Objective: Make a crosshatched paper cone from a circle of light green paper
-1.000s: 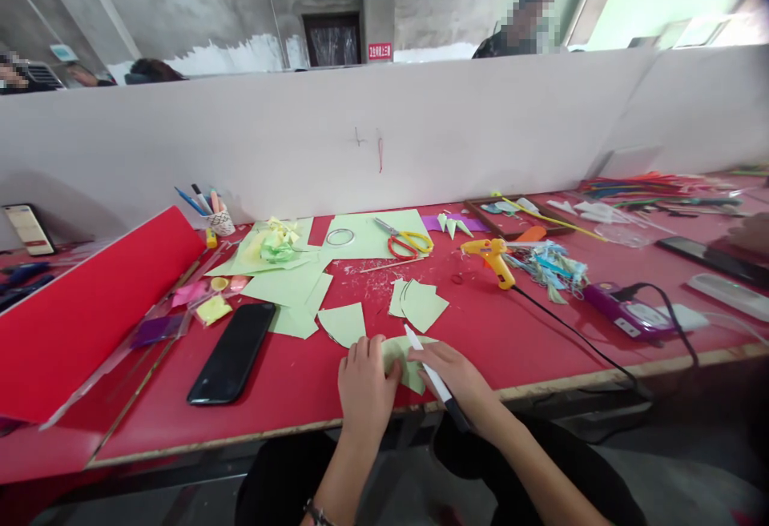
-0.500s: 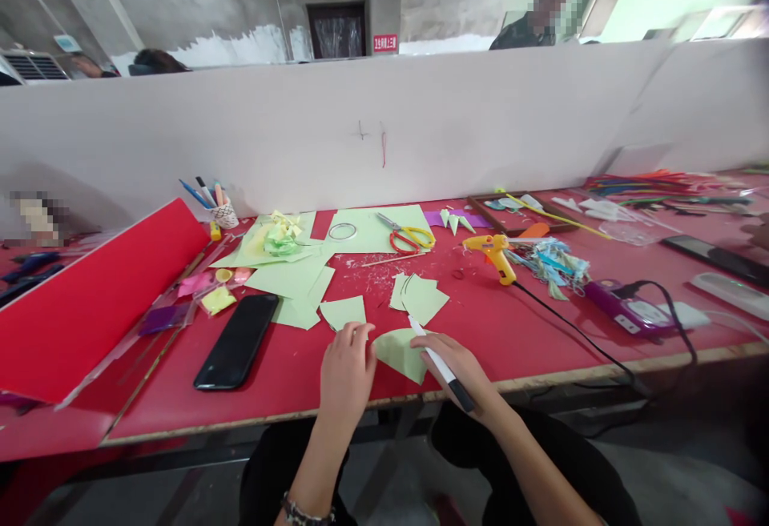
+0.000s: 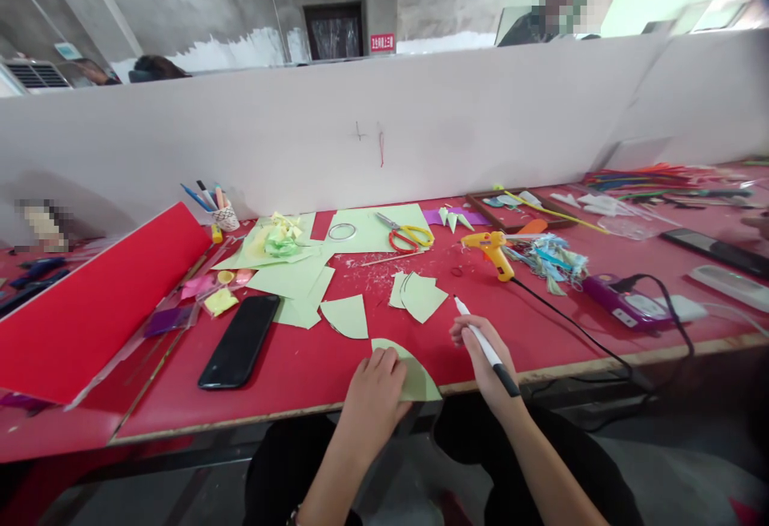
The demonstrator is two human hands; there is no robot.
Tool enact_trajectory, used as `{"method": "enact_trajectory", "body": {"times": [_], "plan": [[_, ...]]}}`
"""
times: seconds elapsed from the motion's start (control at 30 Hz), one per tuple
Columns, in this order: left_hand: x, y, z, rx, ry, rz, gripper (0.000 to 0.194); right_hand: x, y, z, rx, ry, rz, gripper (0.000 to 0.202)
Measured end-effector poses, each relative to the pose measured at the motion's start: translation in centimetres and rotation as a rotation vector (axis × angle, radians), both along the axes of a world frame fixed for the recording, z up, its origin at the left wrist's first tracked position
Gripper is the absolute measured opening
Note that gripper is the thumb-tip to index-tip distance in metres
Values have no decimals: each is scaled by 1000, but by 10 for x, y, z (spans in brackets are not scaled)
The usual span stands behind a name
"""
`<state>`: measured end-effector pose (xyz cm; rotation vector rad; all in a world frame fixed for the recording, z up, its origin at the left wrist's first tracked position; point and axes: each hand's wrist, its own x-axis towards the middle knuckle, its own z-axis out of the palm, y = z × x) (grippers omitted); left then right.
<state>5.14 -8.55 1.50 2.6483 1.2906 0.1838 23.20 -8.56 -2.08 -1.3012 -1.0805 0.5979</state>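
At the table's front edge, my left hand [image 3: 380, 382] is closed on a pale green quarter-circle piece of paper [image 3: 419, 375], covering its left part. The fingers lie on top and the thumb is low at the edge. To the right, my right hand [image 3: 489, 362] holds a white marker [image 3: 481, 339] with a black end, its dark tip pointing up and left, apart from the paper. Another green fan-shaped piece [image 3: 348, 318] with a dark curved outline lies just beyond my left hand. Farther back, several overlapping cut green pieces [image 3: 424, 299] rest on the red tabletop.
A black phone [image 3: 239, 343] lies at left, near a leaning red board [image 3: 102, 302]. Scissors [image 3: 404, 234] rest on green sheets at the back. A yellow glue gun [image 3: 496, 254] stands at right, its cord running to a purple power strip [image 3: 628, 303]. A white partition [image 3: 300, 142] stands behind.
My left hand has moved right and nearer, onto the green piece, which is turned and now closer to the edge. My right hand has left the paper and moved right with the marker.
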Motion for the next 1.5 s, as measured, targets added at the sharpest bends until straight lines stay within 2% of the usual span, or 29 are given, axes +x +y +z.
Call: {"method": "enact_trajectory", "body": {"times": [0.07, 0.13, 0.23, 0.3, 0.37, 0.47, 0.53, 0.57, 0.67, 0.73, 0.8, 0.87, 0.97, 1.0, 1.07, 1.13, 1.23, 1.3, 1.4, 1.5], "plan": [[-7, 2, 3, -69, -150, 60, 10, -2, 0, 1, 3, 20, 8, 20], [-9, 5, 4, -165, -396, 197, 20, -5, -1, 2, -1, 25, 65, 19], [-4, 8, 2, -480, -831, 383, 28, -10, -3, 1, -15, 17, 196, 15], [2, 10, 1, -726, -1030, 452, 33, -14, -3, 3, -26, -13, 266, 17], [6, 13, 0, -888, -1103, 483, 34, -18, 0, 5, -32, -62, 294, 21], [5, 15, -1, -997, -1053, 426, 32, -20, 6, 10, -1, -117, 241, 24], [1, 15, 0, -930, -973, 387, 31, -19, 10, 11, 16, -127, 195, 23], [-2, 14, 1, -830, -921, 388, 31, -18, 12, 11, 14, -138, 173, 21], [-9, 8, 5, -354, -735, 454, 32, -13, 17, 7, -59, -225, 159, 10], [-12, 2, 8, -143, -653, 439, 32, -9, 20, 5, -114, -339, 203, 5], [-14, -4, 10, -112, -655, 371, 31, -5, 23, 6, -89, -474, 221, 9], [-15, -9, 14, -126, -701, 320, 27, -2, 25, 10, -5, -581, 159, 15], [-17, -14, 21, -12, -760, 255, 18, -3, 17, 25, 51, -542, 68, 17], [-17, -15, 24, 53, -750, 221, 19, -5, 11, 31, 45, -468, 118, 20], [-15, -17, 29, 154, -651, 139, 22, -13, -4, 42, 48, -258, 375, 34], [-9, -18, 32, 169, -470, 27, 25, -22, -19, 51, 40, -145, 593, 39], [0, -18, 31, 68, -231, -128, 25, -30, -33, 57, -46, -64, 626, 29], [0, -17, 30, 14, -171, -183, 28, -29, -35, 57, -107, 62, 604, 24], [-18, -16, 30, 34, -260, -116, 30, -15, -30, 57, -76, 279, 489, 24], [-46, -15, 31, 90, -541, 180, 75, 3, -21, 58, 10, 328, 298, 22]]}}
